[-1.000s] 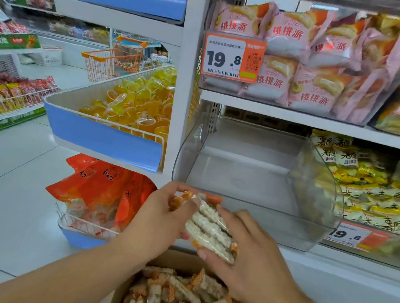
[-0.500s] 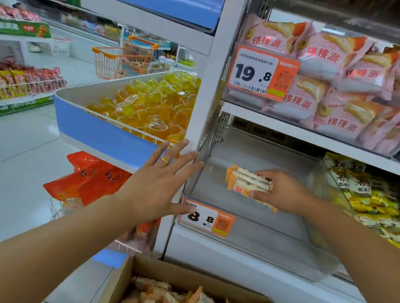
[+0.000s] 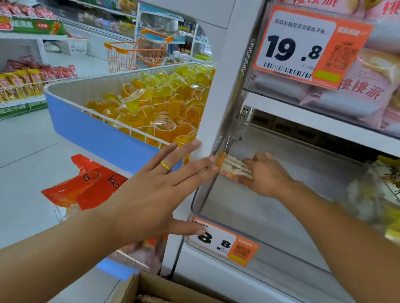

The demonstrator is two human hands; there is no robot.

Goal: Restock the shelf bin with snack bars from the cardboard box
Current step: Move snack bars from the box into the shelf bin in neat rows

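The right hand (image 3: 266, 175) was deep inside the clear plastic shelf bin (image 3: 283, 227), with its fingers curled around a small stack of pale snack bars in transparent wrappers with orange ends (image 3: 234, 168). The stack was held against the left wall of the bin, near the back corner, probably so that the first bars began a tidy row from the corner and left the front free for the next handfuls. Whether the bars already rested on the bin floor or were a little above it, I could not tell. The left hand (image 3: 155, 195) held nothing; its fingers were straight and spread, and the fingertips (image 3: 211, 163) lay against the white upright post of the shelf (image 3: 216, 101), just beside the outside of the bin wall, while the thumb reached to the orange and white price label marked 8.8 (image 3: 223, 243). This hand seemed to steady the person during the reach. The bin was otherwise almost bare, so the restocking looked to be at its beginning. The brown cardboard box (image 3: 140, 289) stood below, with more wrapped bars just visible inside it, close enough for an easy next grab.
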